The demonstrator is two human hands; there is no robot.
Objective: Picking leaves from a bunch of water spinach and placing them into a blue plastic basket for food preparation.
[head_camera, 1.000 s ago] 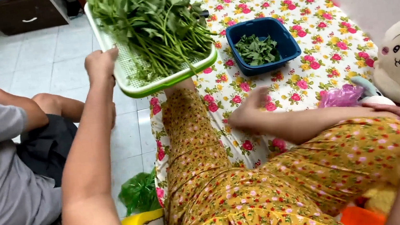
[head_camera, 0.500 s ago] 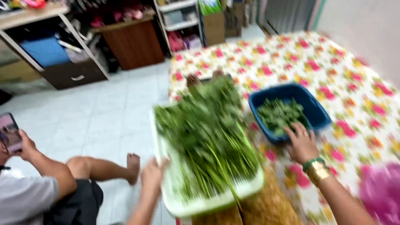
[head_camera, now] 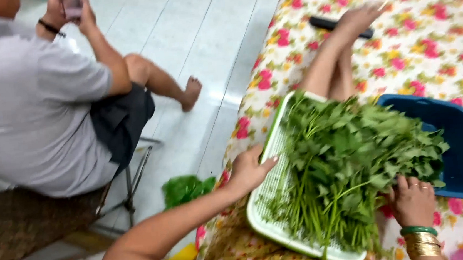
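On the person's lap, over the yellow flowered skirt, rests a white perforated tray with a green rim, tilted so its near corner hangs toward the lower edge of the view. A thick heap of leafy green stems covers most of the tray, the stalk ends pointing toward the near rim and the leaves spreading toward the far right.

The left hand grips the tray's left rim, thumb on top of the mesh and the other fingers curled under the edge. The right hand, wearing a green bangle and gold bangles at the wrist, lies at the right side of the heap, its fingers closed on the outer stems and leaves; I cannot tell whether it also holds the tray's edge beneath them.

Just beyond the greens, touching their leafy tips, stands a blue plastic tub on the flowered mat, near the mat's right edge. The person's bare legs stretch out from under the tray toward the far edge of the mat, where a dark flat object lies by the feet.

Off the mat's left edge, on the pale tiled floor, a green plastic bag lies crumpled. Another person in a grey shirt sits well apart at the left, holding a phone up in both hands.
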